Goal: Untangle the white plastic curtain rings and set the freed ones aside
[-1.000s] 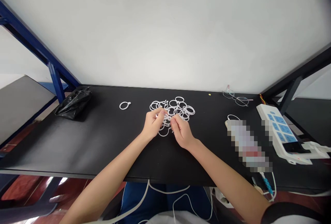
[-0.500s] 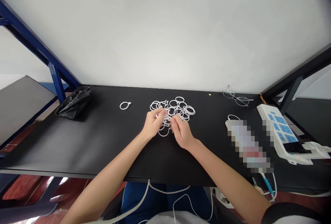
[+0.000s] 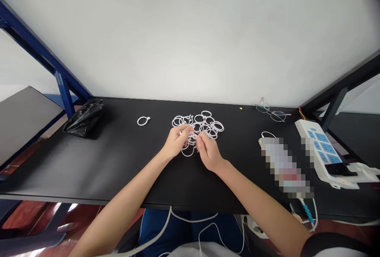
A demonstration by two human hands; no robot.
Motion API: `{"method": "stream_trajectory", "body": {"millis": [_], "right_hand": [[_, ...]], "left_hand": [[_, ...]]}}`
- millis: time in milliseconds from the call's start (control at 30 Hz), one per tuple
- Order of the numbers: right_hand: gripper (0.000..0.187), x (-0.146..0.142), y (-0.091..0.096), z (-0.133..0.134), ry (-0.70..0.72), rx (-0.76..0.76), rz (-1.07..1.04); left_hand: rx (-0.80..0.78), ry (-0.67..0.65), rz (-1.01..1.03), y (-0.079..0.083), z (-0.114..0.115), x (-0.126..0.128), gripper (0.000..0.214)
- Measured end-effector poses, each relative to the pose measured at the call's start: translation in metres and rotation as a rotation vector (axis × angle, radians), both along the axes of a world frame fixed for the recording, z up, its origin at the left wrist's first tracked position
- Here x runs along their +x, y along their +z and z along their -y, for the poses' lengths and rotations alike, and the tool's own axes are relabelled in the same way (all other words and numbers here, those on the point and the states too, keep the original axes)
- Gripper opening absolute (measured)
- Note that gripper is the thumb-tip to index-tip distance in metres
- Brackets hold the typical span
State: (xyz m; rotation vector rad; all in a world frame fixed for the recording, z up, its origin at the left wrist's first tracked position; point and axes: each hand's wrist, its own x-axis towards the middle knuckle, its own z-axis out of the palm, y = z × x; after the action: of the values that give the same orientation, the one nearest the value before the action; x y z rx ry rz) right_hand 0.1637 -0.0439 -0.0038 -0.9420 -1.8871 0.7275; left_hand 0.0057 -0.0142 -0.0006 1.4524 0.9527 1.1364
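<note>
Just above a loose pile of white plastic rings, my two hands are close together. My left hand is closed, thumb against fingers, on a white ring that is mostly covered by the fingers. From the other side my right hand pinches the same white piece; its fingertips are partly hidden. The rings in the pile overlap and have small knob-like ends. One single ring lies apart to the left on the black table.
A crumpled black plastic bag is at the far left. Eyeglasses, a blurred-out phone with a cable, and a white power strip lie on the right. White cables hang over my lap. A wall rises behind the table.
Both hands stay almost where they were, with only a slight shift of the left fingers around the ring. The pile and the separate ring have not moved.
</note>
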Motion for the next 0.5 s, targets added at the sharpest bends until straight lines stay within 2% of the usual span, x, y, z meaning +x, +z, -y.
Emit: {"method": "stream_trajectory", "body": {"millis": [500], "right_hand": [[0.025,0.001,-0.002,-0.001,0.021,-0.023,0.009]], "left_hand": [[0.059,0.013,-0.135,0.012,0.004,-0.004,0.022]]}}
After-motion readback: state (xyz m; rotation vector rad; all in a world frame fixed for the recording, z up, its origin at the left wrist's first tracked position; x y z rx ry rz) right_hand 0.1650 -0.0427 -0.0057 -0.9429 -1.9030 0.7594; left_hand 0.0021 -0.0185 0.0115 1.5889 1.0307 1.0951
